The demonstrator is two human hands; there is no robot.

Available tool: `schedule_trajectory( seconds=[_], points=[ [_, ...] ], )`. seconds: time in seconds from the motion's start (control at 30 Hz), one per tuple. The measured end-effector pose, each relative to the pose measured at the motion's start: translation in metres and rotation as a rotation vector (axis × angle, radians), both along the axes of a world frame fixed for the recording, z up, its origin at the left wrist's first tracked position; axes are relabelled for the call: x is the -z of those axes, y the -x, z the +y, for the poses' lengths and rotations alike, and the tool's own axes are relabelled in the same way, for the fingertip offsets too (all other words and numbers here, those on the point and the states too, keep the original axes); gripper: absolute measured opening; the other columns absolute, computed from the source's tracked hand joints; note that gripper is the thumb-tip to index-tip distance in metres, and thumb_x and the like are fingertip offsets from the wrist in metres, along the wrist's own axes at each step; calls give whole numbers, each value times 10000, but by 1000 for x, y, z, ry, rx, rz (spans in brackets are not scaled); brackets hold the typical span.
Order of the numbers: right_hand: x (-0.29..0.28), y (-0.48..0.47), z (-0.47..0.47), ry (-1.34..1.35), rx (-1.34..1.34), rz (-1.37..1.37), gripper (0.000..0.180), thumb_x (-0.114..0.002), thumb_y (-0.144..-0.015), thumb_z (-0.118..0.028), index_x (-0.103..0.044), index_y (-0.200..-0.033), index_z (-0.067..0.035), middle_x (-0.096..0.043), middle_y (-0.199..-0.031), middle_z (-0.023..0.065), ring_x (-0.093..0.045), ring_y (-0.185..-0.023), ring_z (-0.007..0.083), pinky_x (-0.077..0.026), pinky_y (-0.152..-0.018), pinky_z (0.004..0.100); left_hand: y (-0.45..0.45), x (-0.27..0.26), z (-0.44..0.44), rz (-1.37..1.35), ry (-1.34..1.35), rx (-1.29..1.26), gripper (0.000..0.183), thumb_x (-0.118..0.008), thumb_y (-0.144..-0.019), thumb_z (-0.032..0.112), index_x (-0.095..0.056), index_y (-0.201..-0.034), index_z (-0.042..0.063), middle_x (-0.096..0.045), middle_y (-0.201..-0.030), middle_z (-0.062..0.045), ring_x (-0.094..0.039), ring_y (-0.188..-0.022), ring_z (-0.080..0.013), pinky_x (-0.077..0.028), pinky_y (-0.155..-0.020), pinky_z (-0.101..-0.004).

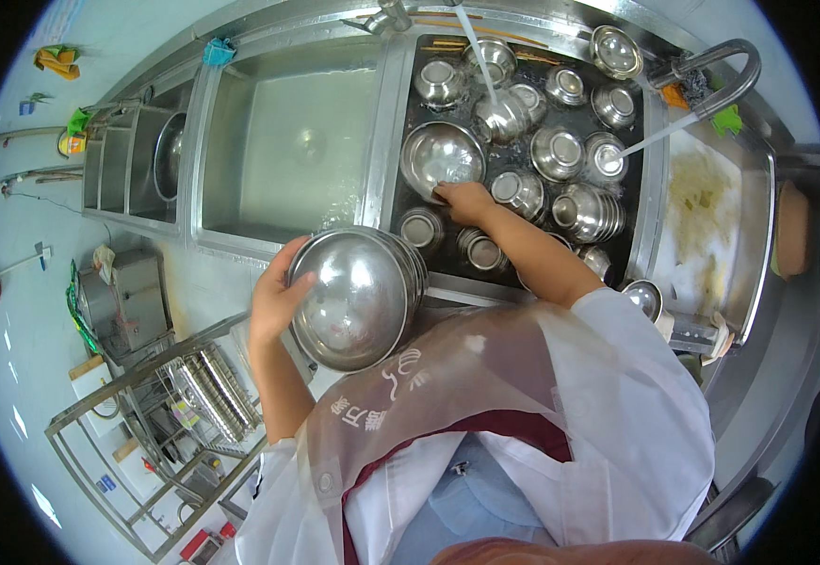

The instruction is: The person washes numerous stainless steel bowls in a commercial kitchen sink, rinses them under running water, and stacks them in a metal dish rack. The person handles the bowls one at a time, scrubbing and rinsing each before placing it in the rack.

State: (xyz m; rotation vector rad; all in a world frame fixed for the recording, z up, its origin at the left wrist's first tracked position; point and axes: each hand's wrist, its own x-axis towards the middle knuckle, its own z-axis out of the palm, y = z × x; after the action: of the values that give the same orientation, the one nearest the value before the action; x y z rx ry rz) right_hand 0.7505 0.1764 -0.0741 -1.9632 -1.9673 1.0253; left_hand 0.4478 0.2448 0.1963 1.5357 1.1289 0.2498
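My left hand grips the rims of a nested stack of stainless steel bowls, tilted on its side against the front of my apron. The thumb lies inside the nearest bowl. My right hand reaches over the dark-bottomed sink bay and has its fingers on the near rim of a wide steel bowl, which sits with its inside facing up. Several smaller steel bowls lie around it, most of them bottom up. Under my right forearm, part of the bowls is hidden.
Water runs from a curved faucet at right and from a second spout at the top. Left of the bowls is a sink basin holding cloudy water. A stained white drain surface lies right. A metal rack stands lower left.
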Motion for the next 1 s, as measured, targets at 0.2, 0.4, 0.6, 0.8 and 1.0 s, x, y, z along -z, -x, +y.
schedule_trajectory(
  seconds=[0.2, 0.4, 0.6, 0.8, 1.0],
  points=[
    [9, -26, -12, 167, 474, 275, 524, -718, -754, -376, -583, -1136, -44, -648, -1036, 166, -611, -974, 321, -465, -836, 405, -14, -5, -10, 486, -390, 49, 505, -641, -797, 65, -494, -1279, 71, -583, -1185, -189, -578, -1084, -311, -478, -856, -368],
    [17, -52, -12, -33, 927, 592, 479, -749, -746, -331, -593, -1049, 6, -651, -916, 121, -622, -822, 234, -484, -744, 370, -18, -20, -17, 956, -489, 49, 298, -602, -850, 238, -583, -1077, 46, -642, -985, -193, -608, -897, -374, -476, -751, -441],
    [-86, -37, -24, -53, 1254, 1736, 193, -661, -856, -258, -585, -954, -111, -579, -827, 0, -566, -698, 148, -468, -563, 314, -1, -17, -29, 852, -775, -92, 191, -582, -860, 204, -626, -944, 39, -635, -935, -186, -604, -824, -372, -477, -718, -418],
    [-230, 17, -43, -476, 397, 1633, 249, -667, -831, -132, -543, -1039, -76, -595, -924, 24, -576, -761, 121, -497, -684, 273, 21, 15, -23, 121, -428, -259, 292, -544, -901, 173, -580, -1116, -22, -638, -994, -117, -601, -882, -243, -476, -777, -337],
    [-262, 29, -56, -888, -306, 616, 396, -725, -720, -291, -623, -1085, -175, -573, -1152, 57, -475, -1155, 279, -296, -978, 512, 34, 17, -10, -469, 152, -273, 565, -441, -921, 507, -540, -1142, -4, -619, -1062, -122, -577, -950, -194, -480, -811, -313]
  ],
)
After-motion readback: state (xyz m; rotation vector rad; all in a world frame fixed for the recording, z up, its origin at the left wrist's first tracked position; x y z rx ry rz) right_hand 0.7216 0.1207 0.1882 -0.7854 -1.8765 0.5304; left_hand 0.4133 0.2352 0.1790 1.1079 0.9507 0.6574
